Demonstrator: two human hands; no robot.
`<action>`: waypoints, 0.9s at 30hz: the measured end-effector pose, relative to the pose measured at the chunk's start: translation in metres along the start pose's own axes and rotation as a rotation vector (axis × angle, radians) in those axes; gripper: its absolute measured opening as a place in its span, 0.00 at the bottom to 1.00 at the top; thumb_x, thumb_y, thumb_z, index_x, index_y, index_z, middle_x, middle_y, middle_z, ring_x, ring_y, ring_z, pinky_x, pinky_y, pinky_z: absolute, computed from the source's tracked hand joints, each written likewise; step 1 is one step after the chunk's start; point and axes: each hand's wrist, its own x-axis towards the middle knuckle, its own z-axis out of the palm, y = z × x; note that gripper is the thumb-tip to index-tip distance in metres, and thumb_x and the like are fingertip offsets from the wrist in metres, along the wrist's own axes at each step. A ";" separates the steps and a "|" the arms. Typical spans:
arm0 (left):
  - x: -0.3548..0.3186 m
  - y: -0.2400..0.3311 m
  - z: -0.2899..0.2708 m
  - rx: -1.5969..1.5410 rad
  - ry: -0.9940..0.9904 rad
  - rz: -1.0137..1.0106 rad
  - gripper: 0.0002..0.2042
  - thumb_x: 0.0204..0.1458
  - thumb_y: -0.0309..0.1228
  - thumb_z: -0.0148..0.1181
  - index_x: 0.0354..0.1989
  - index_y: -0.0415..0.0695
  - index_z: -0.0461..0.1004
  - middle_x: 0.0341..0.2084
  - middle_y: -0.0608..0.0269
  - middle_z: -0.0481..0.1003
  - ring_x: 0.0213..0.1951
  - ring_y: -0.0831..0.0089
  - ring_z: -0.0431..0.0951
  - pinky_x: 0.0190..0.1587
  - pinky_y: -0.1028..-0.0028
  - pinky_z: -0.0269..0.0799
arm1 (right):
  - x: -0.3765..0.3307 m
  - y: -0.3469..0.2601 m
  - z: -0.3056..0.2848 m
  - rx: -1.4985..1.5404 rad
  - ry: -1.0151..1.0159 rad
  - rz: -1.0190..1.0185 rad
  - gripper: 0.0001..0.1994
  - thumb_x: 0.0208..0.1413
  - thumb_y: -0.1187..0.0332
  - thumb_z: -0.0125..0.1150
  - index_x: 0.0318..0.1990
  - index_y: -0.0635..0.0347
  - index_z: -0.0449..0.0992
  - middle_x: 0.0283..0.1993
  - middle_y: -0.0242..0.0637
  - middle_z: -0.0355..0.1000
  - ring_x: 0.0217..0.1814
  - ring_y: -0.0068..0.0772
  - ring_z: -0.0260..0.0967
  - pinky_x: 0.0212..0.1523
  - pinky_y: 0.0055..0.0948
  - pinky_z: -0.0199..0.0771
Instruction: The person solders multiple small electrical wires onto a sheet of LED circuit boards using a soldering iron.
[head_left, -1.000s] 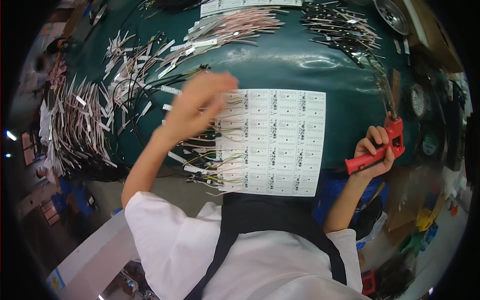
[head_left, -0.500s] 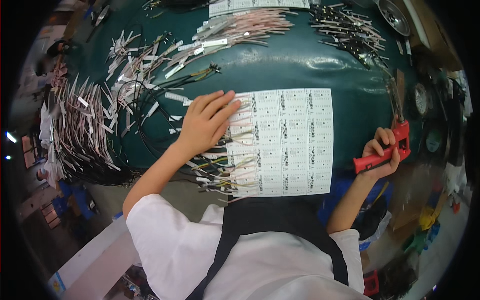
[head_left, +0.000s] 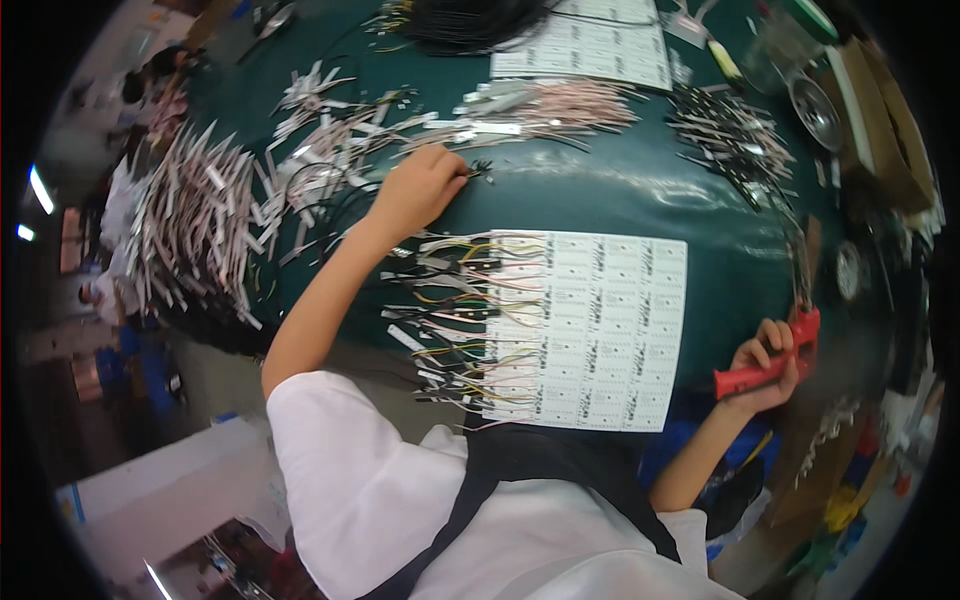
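My left hand (head_left: 422,190) is beyond the board's upper left corner, its fingers pinched on a black cable (head_left: 482,168) whose loose wire ends stick out past the fingertips. My right hand (head_left: 762,368) grips a red pistol-shaped soldering gun (head_left: 806,328) to the right of the board, its metal tip end pointing away from me. Between my hands lies a white circuit board panel (head_left: 620,335) with rows of small printed units. Several thin coloured wires (head_left: 455,325) run onto its left edge, with black cables and white strips among them.
Pink-and-white strip bundles (head_left: 195,215) are heaped at the left, with another pile (head_left: 560,105) beyond the board. Dark-tipped strips (head_left: 730,135) lie far right, near a metal dish (head_left: 815,112) and a cardboard box (head_left: 885,130). Another white panel (head_left: 590,45) and coiled black cable (head_left: 475,20) are farthest.
My left hand has left the board's wired edge and reached away to the loose black cable, closing on it. My right hand still holds the soldering gun. The whole view has shifted.
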 end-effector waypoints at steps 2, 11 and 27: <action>-0.007 -0.005 0.005 0.028 0.097 0.034 0.06 0.50 0.27 0.58 0.33 0.42 0.69 0.30 0.58 0.70 0.36 0.57 0.72 0.36 0.66 0.69 | 0.001 -0.001 -0.001 0.006 0.013 0.009 0.40 0.48 0.78 0.52 0.69 0.62 0.40 0.37 0.32 0.56 0.41 0.25 0.53 0.32 0.19 0.65; -0.049 -0.063 -0.069 -0.022 0.252 -0.475 0.33 0.41 0.50 0.67 0.50 0.38 0.67 0.37 0.50 0.71 0.38 0.56 0.73 0.44 0.65 0.69 | -0.001 -0.006 -0.009 -0.020 0.063 0.002 0.40 0.49 0.77 0.52 0.69 0.62 0.40 0.38 0.33 0.57 0.41 0.25 0.53 0.30 0.18 0.66; -0.090 -0.047 -0.083 -0.199 0.794 -0.496 0.18 0.47 0.17 0.53 0.48 0.43 0.72 0.30 0.67 0.66 0.30 0.78 0.67 0.31 0.78 0.66 | -0.002 -0.006 -0.008 -0.043 0.082 -0.013 0.38 0.50 0.77 0.50 0.69 0.63 0.41 0.39 0.34 0.57 0.42 0.26 0.54 0.30 0.19 0.67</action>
